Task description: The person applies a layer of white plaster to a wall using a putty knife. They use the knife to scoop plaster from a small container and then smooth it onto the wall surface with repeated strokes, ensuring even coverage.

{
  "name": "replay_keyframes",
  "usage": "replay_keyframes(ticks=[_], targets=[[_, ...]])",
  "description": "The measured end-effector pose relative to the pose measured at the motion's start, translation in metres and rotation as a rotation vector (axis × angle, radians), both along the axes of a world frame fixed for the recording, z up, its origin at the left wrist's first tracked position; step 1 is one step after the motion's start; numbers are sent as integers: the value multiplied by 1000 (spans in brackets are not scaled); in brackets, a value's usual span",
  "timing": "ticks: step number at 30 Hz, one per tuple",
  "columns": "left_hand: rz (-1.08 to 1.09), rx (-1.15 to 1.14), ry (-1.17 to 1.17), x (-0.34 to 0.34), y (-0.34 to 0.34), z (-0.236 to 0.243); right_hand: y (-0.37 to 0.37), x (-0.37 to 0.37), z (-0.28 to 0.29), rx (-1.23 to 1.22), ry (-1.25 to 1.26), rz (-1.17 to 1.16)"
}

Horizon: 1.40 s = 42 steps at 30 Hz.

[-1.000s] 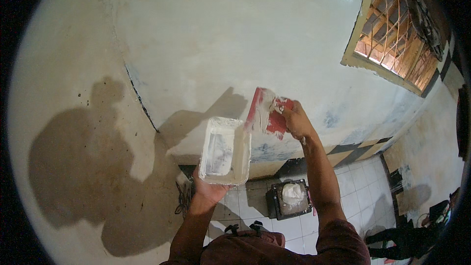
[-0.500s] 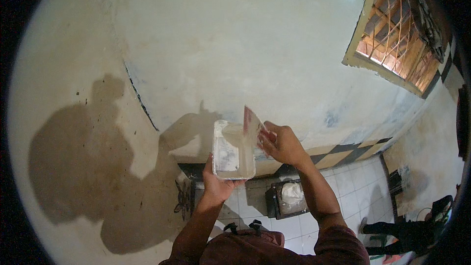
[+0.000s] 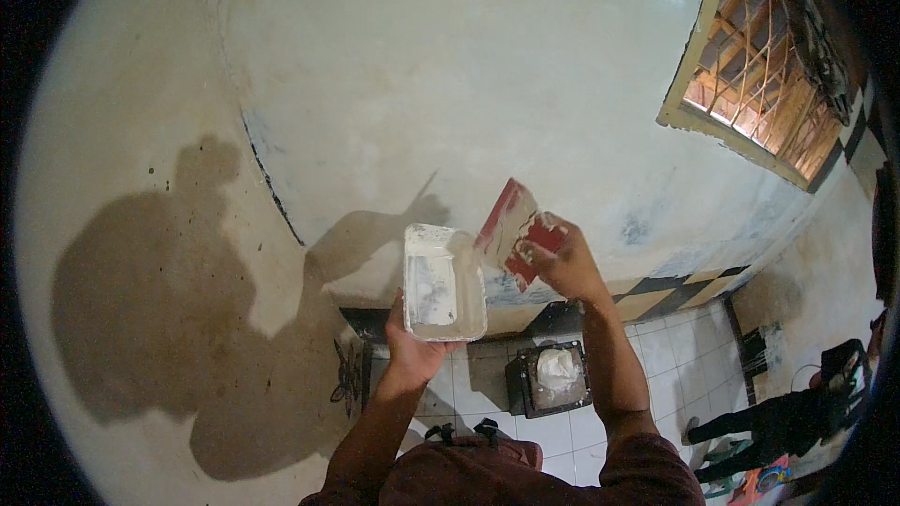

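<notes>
My left hand [image 3: 419, 356] grips a white rectangular tub [image 3: 409, 295] from below and the side. White putty coats the tub's inner walls and lies in its bottom. To the right of it, my right hand [image 3: 574, 267] is closed on a red putty spreader [image 3: 504, 217] with a wide flat blade. Pale putty is smeared over the blade, which is raised and tilted by the tub's upper right corner; I cannot tell whether they touch. Ahead is a pale wall [image 3: 422, 84] with patchy whitish and bluish areas.
A dark crack [image 3: 267, 183] runs down the wall corner at left. A barred window [image 3: 764, 66] is at upper right. Below, a dark box [image 3: 522, 384] bearing a white bag [image 3: 559, 368] stands on the tiled floor [image 3: 656, 347]. Another person [image 3: 783, 436] is at lower right.
My right hand has moved right and slightly up, turning the spreader so its broad face shows. The tub has stayed almost in place in my left hand.
</notes>
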<state>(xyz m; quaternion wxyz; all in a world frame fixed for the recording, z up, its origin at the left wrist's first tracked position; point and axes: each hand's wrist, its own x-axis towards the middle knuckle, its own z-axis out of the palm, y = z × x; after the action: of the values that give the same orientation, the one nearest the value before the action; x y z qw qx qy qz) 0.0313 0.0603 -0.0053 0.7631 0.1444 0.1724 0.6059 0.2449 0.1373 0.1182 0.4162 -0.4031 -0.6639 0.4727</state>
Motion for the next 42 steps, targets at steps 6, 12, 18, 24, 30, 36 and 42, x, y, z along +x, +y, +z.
replay_keyframes(ticks=[6, 12, 18, 24, 30, 36, 42], targets=[[45, -87, -11, 6, -3, 12, -12, 0, 6, 32, 2, 50], [22, -71, 24, 6, -2, 4, -2, -2, 14, -33, -166, -33], [70, -63, 54, 8, -2, -2, 6, -2, -11, 125, -426, -109], [169, -28, 47, 10, -4, -10, 5, -10, -18, 53, -417, -77], [190, -7, 121, 18, -5, -12, 3, -11, -36, 39, -374, 12], [229, -48, 136, 19, -4, 5, -10, -8, -12, -185, -141, 4], [246, -38, 156, 27, 3, -4, -11, -12, -34, -141, -177, -47]])
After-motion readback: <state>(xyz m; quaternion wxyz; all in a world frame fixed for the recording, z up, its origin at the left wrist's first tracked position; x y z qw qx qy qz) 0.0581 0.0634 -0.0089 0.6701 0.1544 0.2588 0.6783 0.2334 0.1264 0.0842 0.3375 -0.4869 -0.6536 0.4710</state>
